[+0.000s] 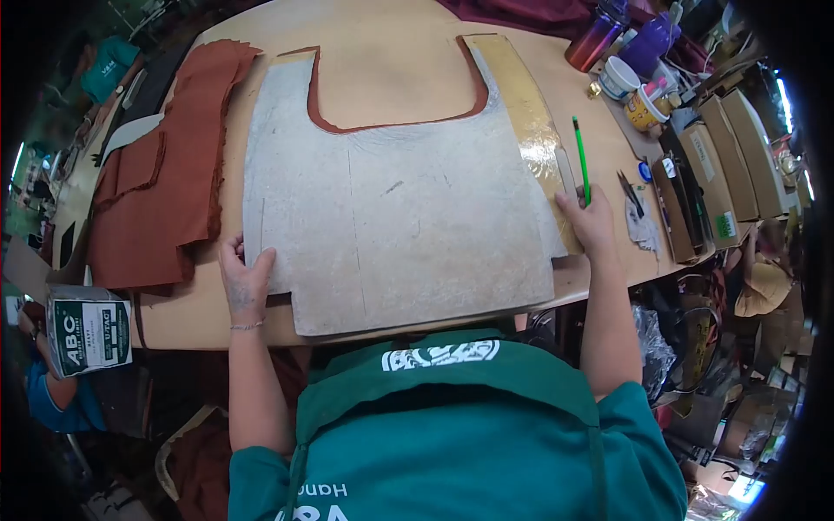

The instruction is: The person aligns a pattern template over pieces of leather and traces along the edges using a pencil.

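Note:
A large grey-white pattern board [417, 226] with a deep U-shaped cut-out lies before me on the table. Rust-brown fabric [326, 113] shows along the cut-out's edge, and a strip of yellowish tape [521, 104] covers the board's right side. My left hand [248, 276] is closed on the board's lower left edge, thumb on top, other fingers partly hidden. At the opposite edge, my right hand [591, 224] is closed, with its thumb on the board. A green pencil [581, 156] stands up out of that hand, its lower end hidden.
Stacked rust-brown fabric pieces [187, 174] lie on the left. At the right are scissors-like tools [632, 194], a blue cap [644, 171], tubs [618, 78], a metallic bottle [596, 39] and cardboard boxes [712, 156]. An ABC-labelled pack [90, 333] hangs near the left edge. Co-workers [111, 69] are leftward.

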Available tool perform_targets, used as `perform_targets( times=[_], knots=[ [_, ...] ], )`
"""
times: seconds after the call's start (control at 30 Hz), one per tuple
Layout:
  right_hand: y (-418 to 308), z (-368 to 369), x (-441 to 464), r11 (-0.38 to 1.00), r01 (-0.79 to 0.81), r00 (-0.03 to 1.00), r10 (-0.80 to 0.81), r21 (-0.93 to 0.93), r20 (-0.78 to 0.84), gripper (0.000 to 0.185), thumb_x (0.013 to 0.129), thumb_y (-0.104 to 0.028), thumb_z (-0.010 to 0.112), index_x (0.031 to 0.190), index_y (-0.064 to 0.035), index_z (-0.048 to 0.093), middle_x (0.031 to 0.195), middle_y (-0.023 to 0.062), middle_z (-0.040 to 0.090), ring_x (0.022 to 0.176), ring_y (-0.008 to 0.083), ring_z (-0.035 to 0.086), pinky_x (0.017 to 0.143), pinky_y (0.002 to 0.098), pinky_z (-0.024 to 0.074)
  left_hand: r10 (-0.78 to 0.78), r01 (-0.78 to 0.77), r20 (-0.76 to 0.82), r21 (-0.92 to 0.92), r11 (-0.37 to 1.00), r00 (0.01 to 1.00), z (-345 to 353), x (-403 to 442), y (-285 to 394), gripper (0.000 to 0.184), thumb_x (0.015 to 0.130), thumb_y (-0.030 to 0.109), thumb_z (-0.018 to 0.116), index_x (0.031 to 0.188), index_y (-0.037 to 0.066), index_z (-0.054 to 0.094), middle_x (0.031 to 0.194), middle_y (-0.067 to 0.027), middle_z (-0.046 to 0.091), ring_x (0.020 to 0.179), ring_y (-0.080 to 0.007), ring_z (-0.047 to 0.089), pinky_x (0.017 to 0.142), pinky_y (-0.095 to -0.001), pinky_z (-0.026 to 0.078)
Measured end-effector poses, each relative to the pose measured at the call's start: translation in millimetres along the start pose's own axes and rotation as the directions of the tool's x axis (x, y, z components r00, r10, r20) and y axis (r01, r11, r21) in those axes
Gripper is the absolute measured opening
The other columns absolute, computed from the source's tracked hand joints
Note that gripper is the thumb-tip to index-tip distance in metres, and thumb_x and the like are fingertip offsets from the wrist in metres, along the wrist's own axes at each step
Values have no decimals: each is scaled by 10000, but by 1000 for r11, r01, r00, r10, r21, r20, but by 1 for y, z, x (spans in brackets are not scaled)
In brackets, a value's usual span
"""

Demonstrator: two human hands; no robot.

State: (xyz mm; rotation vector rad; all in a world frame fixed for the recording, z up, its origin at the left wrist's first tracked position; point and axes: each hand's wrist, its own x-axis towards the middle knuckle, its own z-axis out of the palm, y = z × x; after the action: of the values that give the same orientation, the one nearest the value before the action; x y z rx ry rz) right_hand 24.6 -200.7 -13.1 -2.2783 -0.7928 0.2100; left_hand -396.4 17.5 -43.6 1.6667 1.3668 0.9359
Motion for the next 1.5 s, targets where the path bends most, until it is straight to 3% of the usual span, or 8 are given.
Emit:
perform_targets(
  times=[0.07, 0.33, 0.57, 0.77, 0.87, 1.1, 1.4, 1.5],
  knots=[
    [4, -11, -16, 997, 18, 999, -21, -73, -35, 461, 688, -337, 701, 871, 48, 527, 761, 167, 585, 701, 255, 577, 639, 350, 449, 27, -20, 40, -153, 988, 999, -2, -13, 7, 405, 730, 124, 641, 1050, -41, 457, 955, -116, 524, 817, -169, 525, 746, -283, 439],
    [45, -8, -51, 951, 86, 995, -98, -296, -24, 455, 708, -294, 693, 942, 58, 525, 793, 174, 582, 731, 244, 563, 662, 329, 447, 90, -110, 152, 132, 985, 984, 2, -34, -4, 377, 773, 139, 609, 1071, -49, 475, 962, -142, 547, 824, -196, 545, 741, -304, 448],
    [43, -10, -49, 975, 23, 1000, -20, -222, 17, 481, 710, -297, 689, 978, 64, 518, 838, 199, 589, 767, 274, 578, 686, 346, 452, 205, -211, 51, 257, 943, 978, 7, -41, -14, 386, 752, 127, 613, 1071, -43, 478, 951, -150, 546, 812, -222, 546, 740, -315, 448],
    [37, -16, -49, 1000, 26, 994, -25, 14, -103, 455, 687, -259, 707, 976, 42, 525, 842, 180, 584, 768, 255, 575, 684, 341, 453, 179, -185, 120, 36, 982, 976, 1, -44, -17, 380, 744, 147, 616, 1060, -25, 496, 975, -156, 533, 837, -257, 525, 781, -347, 432],
    [55, -37, -41, 998, 29, 992, -36, -57, -119, 416, 681, -236, 713, 953, 27, 541, 802, 142, 572, 724, 225, 557, 658, 331, 449, 499, -553, 243, 441, 707, 832, -2, -45, -7, 368, 746, 175, 619, 1054, 3, 514, 1014, -171, 513, 949, -295, 474, 866, -391, 376],
    [64, -38, -22, 955, 118, 982, -153, -274, -111, 350, 708, -222, 674, 926, 25, 556, 827, 168, 539, 757, 301, 535, 686, 369, 441, 326, -238, 3, 692, 682, 945, 12, -42, 5, 571, 727, 233, 665, 1175, -35, 433, 1159, -204, 414, 1034, -354, 427, 914, -413, 337],
    [53, -1, 24, 918, 41, 953, -155, -394, -261, 369, 728, -262, 648, 926, 34, 550, 842, 206, 551, 822, 351, 541, 723, 405, 437, -223, 157, 68, 516, 842, 973, 13, -26, 37, 440, 664, 167, 722, 971, -57, 499, 848, -187, 524, 845, -342, 498, 761, -399, 403],
    [53, 2, 30, 940, -47, 970, -37, -338, -241, 380, 720, -286, 661, 889, 38, 556, 830, 214, 579, 785, 343, 564, 704, 399, 448, 221, -233, 99, 635, 736, 970, 14, -27, 10, 310, 693, 129, 687, 895, -40, 523, 768, -176, 506, 756, -334, 498, 695, -401, 407]
  ],
)
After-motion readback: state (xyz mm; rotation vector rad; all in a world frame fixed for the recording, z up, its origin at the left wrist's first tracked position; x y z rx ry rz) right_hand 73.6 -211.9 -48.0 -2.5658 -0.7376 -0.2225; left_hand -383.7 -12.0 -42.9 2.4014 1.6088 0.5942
